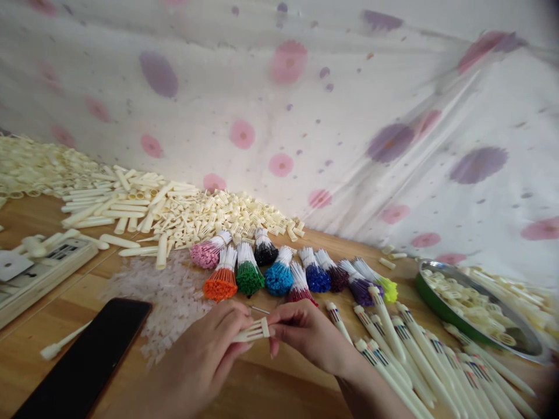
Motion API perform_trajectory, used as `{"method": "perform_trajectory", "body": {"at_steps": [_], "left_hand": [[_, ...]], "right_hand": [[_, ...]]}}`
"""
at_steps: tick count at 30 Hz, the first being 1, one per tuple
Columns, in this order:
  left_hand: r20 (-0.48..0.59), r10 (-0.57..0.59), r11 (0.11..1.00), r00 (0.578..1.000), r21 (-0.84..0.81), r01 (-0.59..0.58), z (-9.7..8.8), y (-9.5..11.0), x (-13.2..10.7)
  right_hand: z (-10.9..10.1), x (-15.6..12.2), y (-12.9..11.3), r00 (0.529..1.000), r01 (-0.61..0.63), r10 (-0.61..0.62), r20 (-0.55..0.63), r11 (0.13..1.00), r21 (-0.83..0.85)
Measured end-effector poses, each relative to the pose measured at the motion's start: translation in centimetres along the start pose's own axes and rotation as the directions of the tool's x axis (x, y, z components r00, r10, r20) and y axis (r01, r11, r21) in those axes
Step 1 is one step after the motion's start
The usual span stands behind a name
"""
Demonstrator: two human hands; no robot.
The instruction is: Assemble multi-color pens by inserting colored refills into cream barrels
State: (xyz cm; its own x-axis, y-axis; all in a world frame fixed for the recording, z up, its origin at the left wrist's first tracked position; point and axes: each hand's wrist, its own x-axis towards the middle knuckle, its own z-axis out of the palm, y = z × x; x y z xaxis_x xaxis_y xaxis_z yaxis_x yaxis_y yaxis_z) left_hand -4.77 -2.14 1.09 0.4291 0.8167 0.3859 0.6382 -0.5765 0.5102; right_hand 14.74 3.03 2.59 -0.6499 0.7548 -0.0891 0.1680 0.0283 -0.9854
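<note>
My left hand (212,343) is closed around a cream slotted pen barrel part (253,331), its slots facing up. At the part's right end, the thumb and fingers of my right hand (305,331) are pinched together and touch it. Anything small between those fingertips is hidden. A thin rod (259,309) shows just beyond the part, between the hands. Past my fingers stand bundles of pen refills, among them orange (220,282), green (250,276), light blue (278,278) and dark red (301,288) ones.
Assembled multicolour pens (419,355) lie at the right, near a green-sided metal dish (421,285) of cream parts. Small clear pieces (161,302) and a phone (87,361) lie left. A power strip (48,273) is farther left; heaps of pen barrels (117,203) line the back.
</note>
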Motion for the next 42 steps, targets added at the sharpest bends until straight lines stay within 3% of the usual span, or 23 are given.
{"method": "perform_trajectory", "body": {"at_steps": [4,11,14,16,19,22,25,28,32,35,37,40,42], "left_hand": [[-0.079,0.047,0.998,0.996,0.048,-0.044,0.0,-0.2,0.0],[-0.173,0.134,0.982,0.976,0.157,-0.107,1.0,-0.1,0.1],[-0.18,0.119,0.985,0.976,0.142,-0.094,1.6,-0.1,-0.2],[-0.164,0.07,0.995,0.984,0.076,-0.058,1.8,-0.2,-0.4],[-0.111,-0.028,0.996,0.993,-0.088,0.018,1.7,-0.3,-0.4],[-0.022,-0.126,0.963,0.992,-0.242,0.117,1.5,-0.5,-0.1],[0.088,-0.235,0.903,0.968,-0.349,0.251,1.4,-0.7,0.1],[0.153,-0.323,0.825,0.934,-0.438,0.357,1.3,-0.8,0.1],[0.18,-0.385,0.737,0.905,-0.53,0.419,1.1,-0.7,0.2],[0.175,-0.419,0.706,0.891,-0.554,0.441,0.8,-0.5,0.4],[0.177,-0.438,0.7,0.881,-0.548,0.458,0.7,-0.5,0.4],[0.131,-0.436,0.708,0.89,-0.561,0.429,0.8,-0.6,0.4],[0.099,-0.418,0.702,0.903,-0.596,0.39,1.0,-0.8,0.2]], "right_hand": [[-0.1,-0.2,-0.1,0.998,0.043,-0.045,-0.051,0.999,-0.032],[0.3,-0.2,-0.7,0.989,-0.12,0.124,-0.074,0.991,0.062],[0.0,-0.2,-0.4,0.989,-0.132,0.136,-0.061,0.99,0.053],[-0.5,-0.3,-0.1,0.996,-0.09,0.089,-0.015,0.996,-0.02],[-1.3,-0.4,0.1,0.993,0.079,-0.062,0.098,0.98,-0.185],[-1.9,-0.3,-0.3,0.956,0.281,-0.23,0.182,0.892,-0.353],[-2.1,-0.3,-0.8,0.917,0.396,-0.322,0.236,0.8,-0.45],[-1.9,-0.4,-0.9,0.898,0.44,-0.376,0.23,0.732,-0.521],[-1.3,-0.5,-0.4,0.86,0.463,-0.501,0.099,0.682,-0.566],[-1.5,-0.5,-0.3,0.85,0.439,-0.526,-0.032,0.74,-0.51],[-2.0,-0.7,-0.5,0.879,0.375,-0.467,-0.097,0.803,-0.463],[-3.2,-1.8,-0.8,0.956,0.157,-0.253,-0.146,0.866,-0.474],[-3.7,-3.1,-0.3,0.984,-0.018,-0.094,-0.154,0.797,-0.604]]}}
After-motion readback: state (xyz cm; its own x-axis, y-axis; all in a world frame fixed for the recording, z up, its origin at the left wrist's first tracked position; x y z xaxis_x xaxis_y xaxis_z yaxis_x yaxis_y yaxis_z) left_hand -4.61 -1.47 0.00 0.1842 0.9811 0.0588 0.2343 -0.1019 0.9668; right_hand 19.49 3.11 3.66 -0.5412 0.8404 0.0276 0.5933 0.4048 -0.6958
